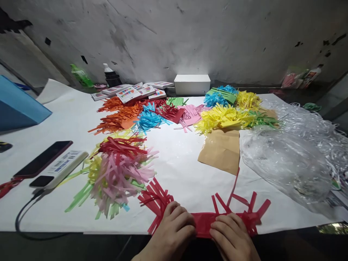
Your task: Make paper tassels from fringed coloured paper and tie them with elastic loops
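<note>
So your white-covered counter (174,156) backs onto a scuffed grey wall (152,36); your left hand (176,225) and right hand (232,232) sit apart, both clamped on red fringed paper (202,224) spanning between them, near edge.

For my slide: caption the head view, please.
Left hand and right hand hold a fringed red paper strip at the edge of a white tabletop.

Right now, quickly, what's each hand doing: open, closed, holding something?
Left hand: closed, fingers curled over the red fringed paper, holding it.
Right hand: closed, holding the same paper, farther right.
</note>
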Available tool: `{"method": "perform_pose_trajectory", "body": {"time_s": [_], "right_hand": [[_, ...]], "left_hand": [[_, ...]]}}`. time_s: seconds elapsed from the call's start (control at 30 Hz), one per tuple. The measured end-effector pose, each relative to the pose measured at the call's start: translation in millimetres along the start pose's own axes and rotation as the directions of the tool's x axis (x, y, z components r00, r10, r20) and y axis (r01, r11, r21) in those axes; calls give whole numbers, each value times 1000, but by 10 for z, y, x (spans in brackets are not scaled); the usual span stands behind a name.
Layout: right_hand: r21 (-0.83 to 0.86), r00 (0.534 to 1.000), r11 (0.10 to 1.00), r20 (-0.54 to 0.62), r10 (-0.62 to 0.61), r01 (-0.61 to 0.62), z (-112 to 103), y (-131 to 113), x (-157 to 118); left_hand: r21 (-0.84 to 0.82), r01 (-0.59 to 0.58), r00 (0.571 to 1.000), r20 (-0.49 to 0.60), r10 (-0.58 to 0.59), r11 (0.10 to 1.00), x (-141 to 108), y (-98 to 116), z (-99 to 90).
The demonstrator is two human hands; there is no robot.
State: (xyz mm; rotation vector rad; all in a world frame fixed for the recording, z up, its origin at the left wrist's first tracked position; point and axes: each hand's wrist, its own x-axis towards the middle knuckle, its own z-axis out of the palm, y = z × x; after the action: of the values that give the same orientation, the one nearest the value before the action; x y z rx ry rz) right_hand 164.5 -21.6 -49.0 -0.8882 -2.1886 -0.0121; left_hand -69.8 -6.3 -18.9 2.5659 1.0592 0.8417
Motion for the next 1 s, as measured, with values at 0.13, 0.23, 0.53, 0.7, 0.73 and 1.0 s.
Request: {"method": "perform_pose_trajectory", "body": {"time_s": [0.13,0.23,0.53,0.7,0.73,1.0], "right_hand": [[-17,971,971,-13,238,-238,14,-78,121],[-100,939,934,-39,342,-344,89,-103,194],[-106,995,990,-28,93,-96,114,-59,247],[-39,995,999,-95,12,-15,99,-60,141],[-35,996,999,-93,-1,-2,78,-50,126],[18,984,984,1,175,-175,-19,-41,79]], "left_hand": [[73,140,990,-30,-138,988,8,20,16],[151,272,962,-36,-269,950,53,42,41],[157,221,974,-77,-212,963,100,-28,121],[41,-35,999,25,34,999,28,-3,18],[36,-44,999,26,43,998,16,1,5],[13,144,990,-10,-144,990,8,29,16]]}}
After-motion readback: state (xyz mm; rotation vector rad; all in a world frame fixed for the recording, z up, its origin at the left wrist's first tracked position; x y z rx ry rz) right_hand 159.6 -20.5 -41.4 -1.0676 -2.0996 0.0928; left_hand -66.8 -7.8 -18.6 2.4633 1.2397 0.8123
